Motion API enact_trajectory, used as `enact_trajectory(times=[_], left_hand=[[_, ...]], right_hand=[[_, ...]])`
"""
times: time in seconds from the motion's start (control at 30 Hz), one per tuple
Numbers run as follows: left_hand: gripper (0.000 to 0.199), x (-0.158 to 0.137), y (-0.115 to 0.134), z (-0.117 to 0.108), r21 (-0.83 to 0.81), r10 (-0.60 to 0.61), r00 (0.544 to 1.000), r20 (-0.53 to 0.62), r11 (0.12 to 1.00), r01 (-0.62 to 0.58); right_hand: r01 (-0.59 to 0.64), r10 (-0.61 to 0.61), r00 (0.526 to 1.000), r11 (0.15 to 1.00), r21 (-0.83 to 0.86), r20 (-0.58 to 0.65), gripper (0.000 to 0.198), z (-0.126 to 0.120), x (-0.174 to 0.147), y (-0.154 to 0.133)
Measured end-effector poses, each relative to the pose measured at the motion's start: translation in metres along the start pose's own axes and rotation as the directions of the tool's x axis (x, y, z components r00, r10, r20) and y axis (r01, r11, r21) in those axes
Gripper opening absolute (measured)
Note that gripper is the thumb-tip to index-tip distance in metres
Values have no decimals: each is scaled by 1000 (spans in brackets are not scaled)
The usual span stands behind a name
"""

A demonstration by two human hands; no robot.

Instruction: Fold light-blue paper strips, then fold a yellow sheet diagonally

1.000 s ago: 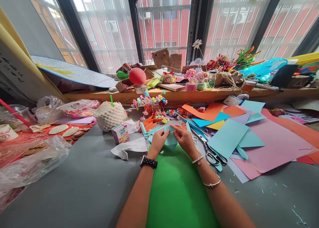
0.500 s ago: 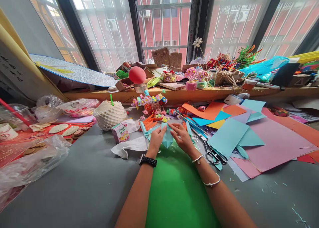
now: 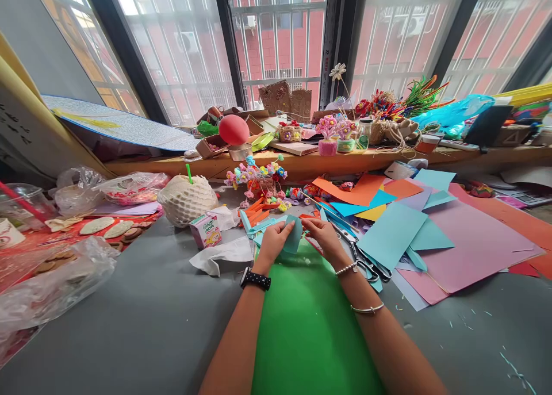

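Note:
A small folded piece of light blue paper [image 3: 294, 237] is upright in my left hand [image 3: 272, 244], pinched between thumb and fingers. My right hand [image 3: 324, 237] has its thumb and fingertips drawn together just beside the paper's right edge. Whether those fingertips grip the edge or something small, I cannot make out. Under both hands lies a smooth green surface [image 3: 310, 326]. Black-handled scissors [image 3: 366, 263] rest to the right of my right hand. Light blue paper strips [image 3: 263, 227] and orange strips [image 3: 257, 212] lie just beyond my left hand.
Right of the hands spread sheets of light blue [image 3: 392, 237], pink [image 3: 474, 245] and orange paper [image 3: 351, 189]. On the left are a tissue [image 3: 224, 256], a small pink box [image 3: 206, 231] and a net-wrapped coconut [image 3: 185, 202]. Crochet flowers [image 3: 259, 173] and a cluttered sill [image 3: 172, 166] stand behind.
The folded paper has turned in my left hand and now shows a flat side instead of its point. My right hand has shifted slightly rightward, its fingers drawn closer together.

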State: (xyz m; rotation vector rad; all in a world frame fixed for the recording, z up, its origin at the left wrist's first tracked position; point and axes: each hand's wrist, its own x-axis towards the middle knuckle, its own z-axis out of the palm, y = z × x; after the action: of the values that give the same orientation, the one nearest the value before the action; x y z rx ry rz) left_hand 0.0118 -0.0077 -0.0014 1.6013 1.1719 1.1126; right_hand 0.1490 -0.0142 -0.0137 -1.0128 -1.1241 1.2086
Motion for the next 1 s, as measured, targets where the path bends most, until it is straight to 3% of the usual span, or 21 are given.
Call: enact_trajectory(times=[0.23, 0.6, 1.0], left_hand=[[38, 0, 0, 0, 39, 15, 1000, 10, 999, -16], [38, 2, -1, -1, 231, 81, 996, -35, 970, -71], [35, 1, 0, -1, 59, 7, 999, 48, 998, -10]], right_hand=[[-32, 32, 999, 999, 28, 28, 26, 0, 0, 0], [-121, 121, 992, 993, -3, 36, 27, 1, -2, -2], [-96, 96, 992, 995, -1, 82, 25, 1, -1, -2]])
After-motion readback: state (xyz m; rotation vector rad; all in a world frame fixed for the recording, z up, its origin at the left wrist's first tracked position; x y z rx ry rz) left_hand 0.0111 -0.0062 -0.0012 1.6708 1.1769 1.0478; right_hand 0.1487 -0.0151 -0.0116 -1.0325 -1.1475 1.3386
